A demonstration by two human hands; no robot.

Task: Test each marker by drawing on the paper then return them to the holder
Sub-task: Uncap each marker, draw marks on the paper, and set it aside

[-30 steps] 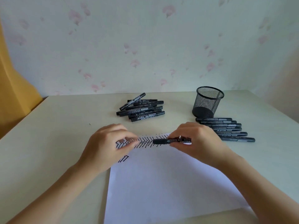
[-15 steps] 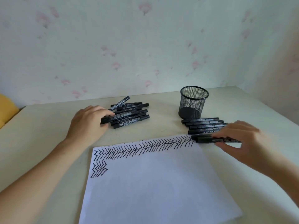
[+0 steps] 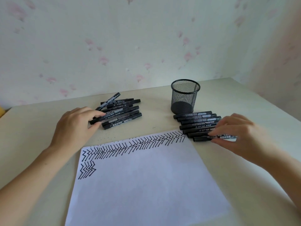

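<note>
— Starting with the biggest thing: what fills the view?

— A pale table (image 3: pixel 40 131), with a white sheet of paper (image 3: pixel 146 185) lying on it at six o'clock. Black zigzag strokes (image 3: pixel 133 144) run along the paper's far edge, and a short second row sits at its left edge.

— And the holder?

— A black mesh cup (image 3: pixel 184 98) stands upright at one o'clock, with no marker visible in it. Just in front of it, around two o'clock, a row of markers (image 3: pixel 195 121) lies side by side, touching the paper's far right corner. A looser pile of markers (image 3: pixel 123 111) lies at eleven o'clock, well apart from the cup.

— The hands?

— The left hand (image 3: pixel 75 126) is at ten o'clock, at the near end of the pile. Its thumb and fingers pinch one marker (image 3: pixel 114 116) by its left end, the marker still lying among the others.

— The right?

— The right hand (image 3: pixel 239 136) is at three o'clock, thumb and fingertips pinching the nearest marker (image 3: pixel 202 138) of the row. That marker lies flat beside its neighbours, capped end pointing toward the paper.
</note>
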